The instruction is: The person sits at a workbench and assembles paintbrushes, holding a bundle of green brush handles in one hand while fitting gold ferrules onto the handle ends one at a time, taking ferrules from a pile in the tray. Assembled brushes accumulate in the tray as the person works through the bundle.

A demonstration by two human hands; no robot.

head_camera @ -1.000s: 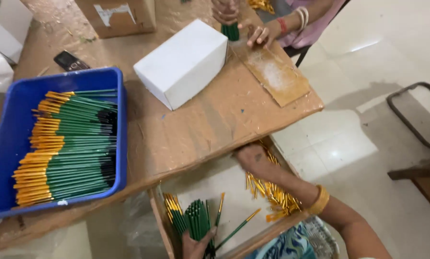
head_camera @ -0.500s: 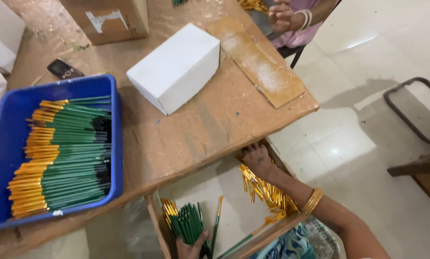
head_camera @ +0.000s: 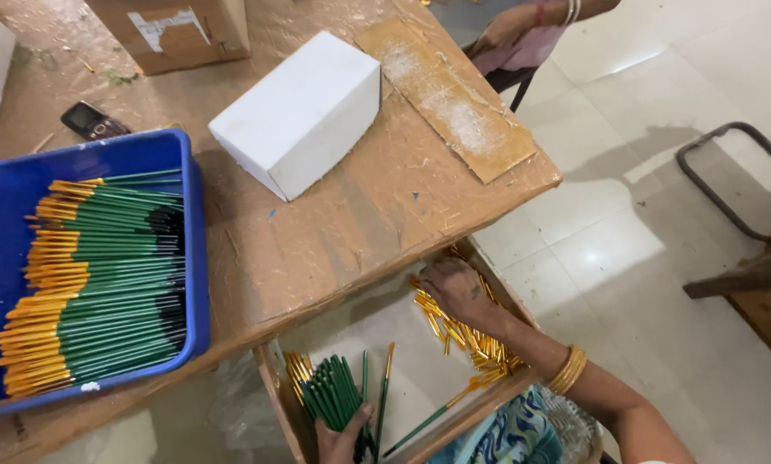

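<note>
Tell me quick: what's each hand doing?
Left hand: closed around a bunch of green sticks.
Right hand: resting on the gold caps; grip unclear.

White box point(head_camera: 299, 112) mid-table; brown carton point(head_camera: 175, 30) (pale label point(head_camera: 172, 26), seemingly torn) behind.

Below the wooden table point(head_camera: 334, 223), the right hand point(head_camera: 456, 290) rests on loose gold caps point(head_camera: 467, 339) in a tray point(head_camera: 402, 369). The left hand point(head_camera: 344, 438) grips green brushes point(head_camera: 329, 395) beside them. On the table sits a blue bin point(head_camera: 195, 258).
</note>
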